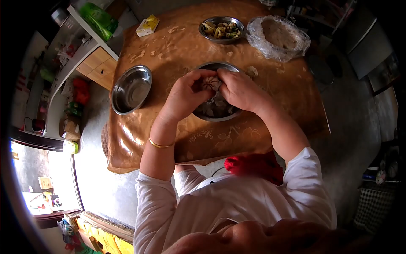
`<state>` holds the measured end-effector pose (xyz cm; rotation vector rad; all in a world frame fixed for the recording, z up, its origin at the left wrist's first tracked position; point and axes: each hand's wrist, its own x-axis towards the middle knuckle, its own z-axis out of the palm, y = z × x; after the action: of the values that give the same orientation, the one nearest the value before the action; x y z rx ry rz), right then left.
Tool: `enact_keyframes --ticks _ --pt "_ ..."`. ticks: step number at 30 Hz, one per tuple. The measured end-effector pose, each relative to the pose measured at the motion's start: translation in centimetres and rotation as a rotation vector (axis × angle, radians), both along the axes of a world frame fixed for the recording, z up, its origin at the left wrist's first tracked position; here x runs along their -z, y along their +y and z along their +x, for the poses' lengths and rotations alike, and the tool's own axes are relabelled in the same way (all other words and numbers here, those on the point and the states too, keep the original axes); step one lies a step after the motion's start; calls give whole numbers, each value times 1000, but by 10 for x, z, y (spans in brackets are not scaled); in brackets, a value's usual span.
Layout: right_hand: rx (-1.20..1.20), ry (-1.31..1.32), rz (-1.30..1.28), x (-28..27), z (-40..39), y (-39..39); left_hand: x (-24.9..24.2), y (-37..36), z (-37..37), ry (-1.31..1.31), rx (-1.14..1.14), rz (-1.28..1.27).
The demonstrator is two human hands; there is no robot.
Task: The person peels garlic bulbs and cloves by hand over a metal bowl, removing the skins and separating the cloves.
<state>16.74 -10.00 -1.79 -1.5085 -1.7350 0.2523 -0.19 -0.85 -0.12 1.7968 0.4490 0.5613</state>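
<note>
Over a steel bowl [216, 118] on the table, my left hand [186, 95] has its fingers curled round a whitish garlic bulb [210, 83] with dark radial streaks. My right hand [242, 89] is closed against the bulb's other side, its thumb and fingertips pinching at it. Pale, papery pieces [213, 106] lie in the bowl, partly hidden by both hands. Another pale scrap [252, 71] rests on the tablecloth just beyond my right hand.
A second steel bowl [132, 89] stands to the left. At the back are a bowl of cut vegetables [221, 29], a plastic-wrapped round container [277, 38] and a yellow-white packet [148, 26]. The brown tablecloth [228, 137] hangs over the table's near edge.
</note>
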Motion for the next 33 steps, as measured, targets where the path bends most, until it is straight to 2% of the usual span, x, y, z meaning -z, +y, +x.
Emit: enact_keyframes --ticks 2,8,11,14,23,26,29,32,33 --pt "-2 16 -134 -7 0 -4 0 3 -2 11 27 -69" --pt "-41 -72 -26 -5 7 -7 -9 3 -7 6 72 -202" --pt "-27 -69 15 -4 10 -7 -13 4 -10 72 93 -192" --pt "-21 33 -174 -8 13 -4 -10 12 -14 134 195 -235" --pt "-39 13 -215 -6 13 -3 -18 7 -17 318 257 -233" --pt "-89 -5 -217 -8 11 -6 -15 4 -18 315 298 -167" --pt "-188 33 -214 -28 2 -13 -16 0 -19 319 293 60" --pt "-239 9 -322 -27 2 -13 -2 3 -23 293 357 274" --pt "-236 4 -320 -22 3 -12 -6 0 -25 334 352 185"
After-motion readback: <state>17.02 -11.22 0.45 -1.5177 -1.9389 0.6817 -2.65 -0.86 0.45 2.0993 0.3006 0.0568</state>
